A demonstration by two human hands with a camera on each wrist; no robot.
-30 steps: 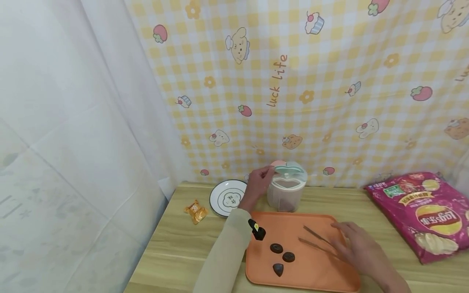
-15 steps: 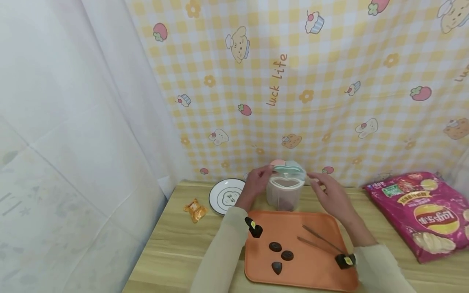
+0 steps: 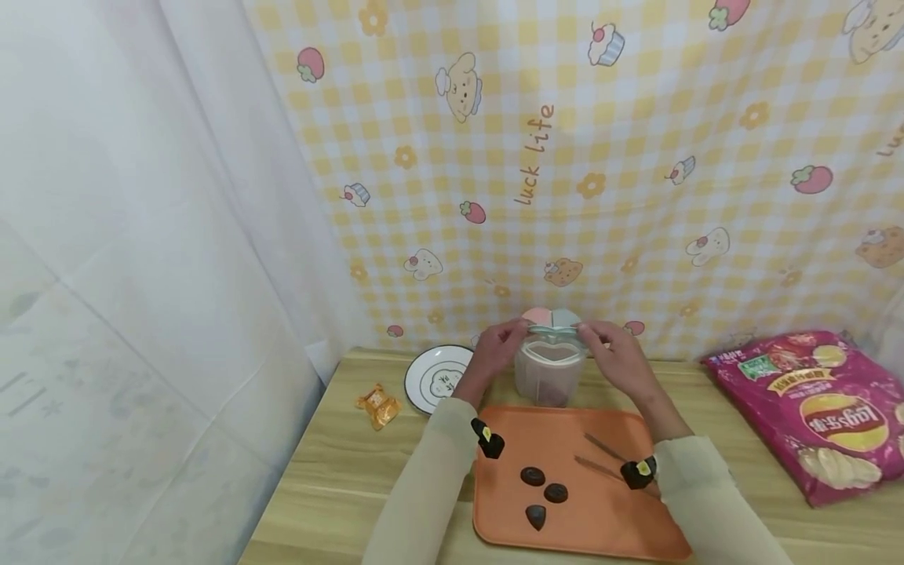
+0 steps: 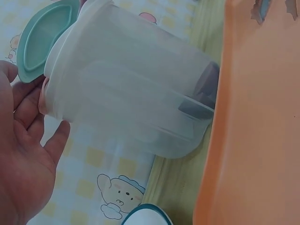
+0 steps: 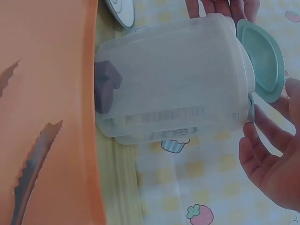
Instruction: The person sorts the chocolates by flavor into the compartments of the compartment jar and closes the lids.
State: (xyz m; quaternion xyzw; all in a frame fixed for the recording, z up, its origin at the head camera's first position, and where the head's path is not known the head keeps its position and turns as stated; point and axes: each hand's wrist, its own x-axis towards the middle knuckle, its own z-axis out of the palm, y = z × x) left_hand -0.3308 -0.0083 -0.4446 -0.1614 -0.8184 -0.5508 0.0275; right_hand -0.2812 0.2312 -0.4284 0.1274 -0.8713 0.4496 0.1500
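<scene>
A yellow checked cloth printed with bears and strawberries [image 3: 636, 157] hangs behind the pale wood-grain counter [image 3: 339, 479]. At the counter's right end lies a large magenta crisp bag [image 3: 819, 408]; in front of the person sits a flat orange plastic tray [image 3: 607, 522] carrying three dark chocolate pieces [image 3: 544, 496] and slim brown tongs [image 3: 600, 459], likely kept there within easy reach.

Behind the tray, near the cloth, stands the translucent plastic canister with a divided pastel lid [image 3: 551, 365]. It is frosted and rounded, with inner walls splitting it into compartments; one green lid flap [image 4: 44, 40] stands raised, and dark pieces [image 5: 105, 86] rest at the bottom. Both hands flank its top, seemingly steadying it: the left hand [image 3: 497, 353] has its fingers [image 4: 33, 105] laid against the rim, curled lightly round it, and the right hand [image 3: 614, 353] pinches the opposite rim by the lid.

Left of the canister sit a small white plate with a dark rim [image 3: 438, 378] and an orange wrapped sweet [image 3: 377, 406].
</scene>
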